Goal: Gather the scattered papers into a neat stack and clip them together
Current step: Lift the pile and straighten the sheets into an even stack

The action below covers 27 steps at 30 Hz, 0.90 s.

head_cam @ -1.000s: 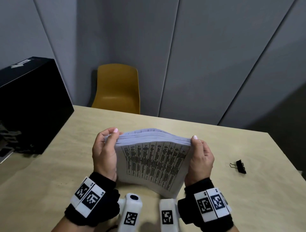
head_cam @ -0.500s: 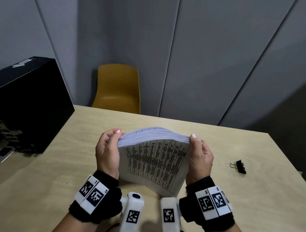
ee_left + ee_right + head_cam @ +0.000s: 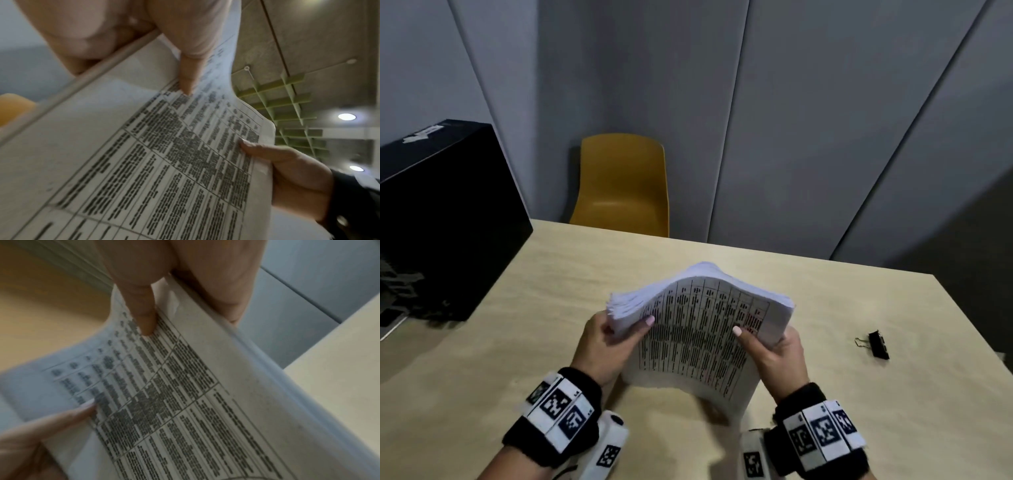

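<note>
A thick stack of printed papers [image 3: 698,329] with tables of black text is held upright above the table [image 3: 517,342], its top edge bowed away from me. My left hand [image 3: 616,337] grips its left edge, thumb on the front sheet. My right hand [image 3: 774,346] grips the right edge the same way. The left wrist view shows the front sheet [image 3: 164,162] with my left thumb [image 3: 185,78] pressing it and the right hand [image 3: 287,170] opposite. The right wrist view shows the same sheet [image 3: 185,394] under my right thumb [image 3: 144,318]. A black binder clip [image 3: 876,344] lies on the table to the right.
A large black box [image 3: 438,222] stands on the table's left side. A yellow chair [image 3: 623,185] sits behind the far edge, before grey wall panels. The table's right edge runs close to the clip.
The stack has tilted back and bent over at the top. Both hands have slid lower down its side edges, thumbs now on the front sheet.
</note>
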### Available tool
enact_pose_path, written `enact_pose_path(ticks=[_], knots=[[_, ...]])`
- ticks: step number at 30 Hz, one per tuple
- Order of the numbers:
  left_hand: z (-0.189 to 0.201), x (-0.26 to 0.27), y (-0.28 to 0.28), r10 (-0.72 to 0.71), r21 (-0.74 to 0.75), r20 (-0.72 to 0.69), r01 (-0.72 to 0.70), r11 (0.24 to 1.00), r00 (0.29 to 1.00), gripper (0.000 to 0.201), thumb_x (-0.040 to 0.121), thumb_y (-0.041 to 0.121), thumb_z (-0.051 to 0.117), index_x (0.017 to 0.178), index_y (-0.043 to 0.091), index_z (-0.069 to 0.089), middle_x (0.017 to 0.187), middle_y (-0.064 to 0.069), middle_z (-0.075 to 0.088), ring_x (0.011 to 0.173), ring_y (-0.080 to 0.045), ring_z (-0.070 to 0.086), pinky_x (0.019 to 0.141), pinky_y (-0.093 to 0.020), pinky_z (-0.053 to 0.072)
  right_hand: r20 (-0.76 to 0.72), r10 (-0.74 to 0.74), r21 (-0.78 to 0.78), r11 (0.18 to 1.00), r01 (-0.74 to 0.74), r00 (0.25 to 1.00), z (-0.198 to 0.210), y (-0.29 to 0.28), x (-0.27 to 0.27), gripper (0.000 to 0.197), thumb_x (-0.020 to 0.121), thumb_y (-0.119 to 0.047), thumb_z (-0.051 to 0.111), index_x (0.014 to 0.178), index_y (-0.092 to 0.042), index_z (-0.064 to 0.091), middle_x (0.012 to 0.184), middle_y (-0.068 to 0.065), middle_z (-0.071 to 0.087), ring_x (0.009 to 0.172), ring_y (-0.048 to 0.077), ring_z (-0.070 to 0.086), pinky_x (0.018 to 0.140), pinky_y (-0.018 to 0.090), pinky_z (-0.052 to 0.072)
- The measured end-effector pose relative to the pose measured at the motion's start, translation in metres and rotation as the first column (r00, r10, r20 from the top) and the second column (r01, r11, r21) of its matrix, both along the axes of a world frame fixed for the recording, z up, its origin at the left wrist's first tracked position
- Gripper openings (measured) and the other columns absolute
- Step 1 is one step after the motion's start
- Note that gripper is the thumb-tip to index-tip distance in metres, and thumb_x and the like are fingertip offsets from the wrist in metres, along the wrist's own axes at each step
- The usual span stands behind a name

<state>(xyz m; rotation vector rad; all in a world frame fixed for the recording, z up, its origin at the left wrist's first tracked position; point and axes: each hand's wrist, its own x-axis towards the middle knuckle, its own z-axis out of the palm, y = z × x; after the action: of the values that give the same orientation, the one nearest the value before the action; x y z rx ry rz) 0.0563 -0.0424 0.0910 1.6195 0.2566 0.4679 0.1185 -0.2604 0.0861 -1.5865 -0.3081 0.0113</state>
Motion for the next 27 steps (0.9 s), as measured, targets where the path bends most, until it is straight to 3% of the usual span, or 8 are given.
enact_pose_path(ticks=[4, 8, 13, 17, 20, 23, 25, 27], knots=[[0.007, 0.002, -0.007, 0.068, 0.195, 0.098, -0.086, 0.977, 0.993, 0.028, 0.082, 0.011, 0.066, 0.074, 0.037, 0.060, 0.061, 0.038, 0.062, 0.065, 0.014, 0.061, 0.058, -0.002, 0.046, 0.109, -0.081, 0.073, 0.995, 0.073, 0.991, 0.005, 0.005, -0.001, 0.031, 0.077, 0.002, 0.067, 0.066, -0.026, 0.071, 0.064, -0.012, 0.070, 0.064, 0.006, 0.063, 0.060, 0.022, 0.054], [-0.006, 0.001, -0.002, 0.012, 0.181, 0.028, -0.017, 0.983, 1.000, 0.025, 0.074, 0.011, 0.074, 0.080, 0.033, 0.062, 0.067, 0.032, 0.067, 0.068, 0.011, 0.064, 0.058, -0.006, 0.047, 0.042, -0.043, 0.058, 0.997, 0.041, 0.998, -0.004, -0.001, 0.001, 0.019, 0.076, 0.006, 0.067, 0.081, -0.012, 0.066, 0.071, -0.014, 0.073, 0.068, 0.002, 0.067, 0.061, 0.018, 0.054], [-0.021, -0.003, -0.001, 0.033, 0.257, -0.052, -0.018, 0.966, 0.998, 0.020, 0.082, 0.014, 0.066, 0.068, 0.025, 0.056, 0.068, -0.001, 0.063, 0.066, -0.016, 0.056, 0.061, -0.023, 0.043, -0.016, -0.068, -0.032, 0.997, 0.067, 0.998, -0.021, 0.000, -0.002, 0.029, 0.075, 0.006, 0.068, 0.075, -0.022, 0.068, 0.069, -0.018, 0.073, 0.067, -0.001, 0.066, 0.060, 0.019, 0.054], [-0.020, -0.003, -0.002, 0.032, 0.193, -0.049, -0.022, 0.981, 0.998, 0.032, 0.079, 0.006, 0.068, 0.077, 0.037, 0.060, 0.060, 0.036, 0.063, 0.062, 0.015, 0.061, 0.060, -0.010, 0.048, -0.035, -0.062, 0.018, 0.998, 0.063, 0.997, -0.020, 0.000, -0.002, 0.029, 0.074, 0.012, 0.066, 0.077, -0.017, 0.068, 0.068, -0.017, 0.073, 0.068, -0.002, 0.066, 0.062, 0.019, 0.055], [-0.035, -0.008, 0.000, -0.051, 0.132, -0.163, 0.073, 0.989, 0.985, 0.030, 0.079, 0.012, 0.070, 0.068, 0.039, 0.067, 0.062, 0.037, 0.064, 0.066, 0.017, 0.061, 0.069, -0.019, 0.048, -0.101, -0.069, -0.114, 0.992, 0.057, 0.992, -0.034, -0.005, -0.001, 0.033, 0.074, 0.008, 0.069, 0.076, -0.025, 0.067, 0.071, -0.019, 0.073, 0.070, -0.001, 0.066, 0.071, 0.033, 0.057], [-0.044, -0.011, 0.002, -0.055, 0.160, -0.170, 0.082, 0.984, 0.984, 0.007, 0.076, 0.037, 0.070, 0.072, 0.032, 0.070, 0.077, 0.003, 0.074, 0.069, -0.009, 0.067, 0.066, -0.027, 0.053, -0.123, -0.103, -0.190, 0.979, 0.079, 0.987, -0.043, -0.007, -0.005, 0.027, 0.073, 0.003, 0.071, 0.078, -0.023, 0.066, 0.073, -0.016, 0.073, 0.072, 0.005, 0.066, 0.077, 0.050, 0.055], [-0.046, -0.012, 0.005, -0.012, 0.180, -0.155, 0.040, 0.983, 0.988, 0.023, 0.080, 0.032, 0.068, 0.063, 0.018, 0.062, 0.068, -0.022, 0.066, 0.059, -0.022, 0.057, 0.053, -0.027, 0.045, -0.127, -0.122, -0.155, 0.983, 0.102, 0.984, -0.040, -0.007, -0.009, 0.031, 0.072, -0.009, 0.075, 0.095, -0.025, 0.062, 0.087, -0.011, 0.073, 0.084, 0.008, 0.066, 0.083, 0.046, 0.054], [-0.041, -0.010, 0.007, 0.006, 0.150, -0.124, 0.012, 0.989, 0.992, 0.035, 0.076, 0.042, 0.067, 0.062, 0.010, 0.061, 0.061, -0.016, 0.062, 0.055, -0.017, 0.052, 0.052, -0.025, 0.041, -0.137, -0.152, -0.237, 0.965, 0.116, 0.979, -0.038, -0.011, -0.011, 0.079, 0.059, -0.045, 0.079, 0.128, -0.028, 0.043, 0.123, -0.006, 0.058, 0.112, 0.012, 0.056, 0.096, 0.036, 0.046]])
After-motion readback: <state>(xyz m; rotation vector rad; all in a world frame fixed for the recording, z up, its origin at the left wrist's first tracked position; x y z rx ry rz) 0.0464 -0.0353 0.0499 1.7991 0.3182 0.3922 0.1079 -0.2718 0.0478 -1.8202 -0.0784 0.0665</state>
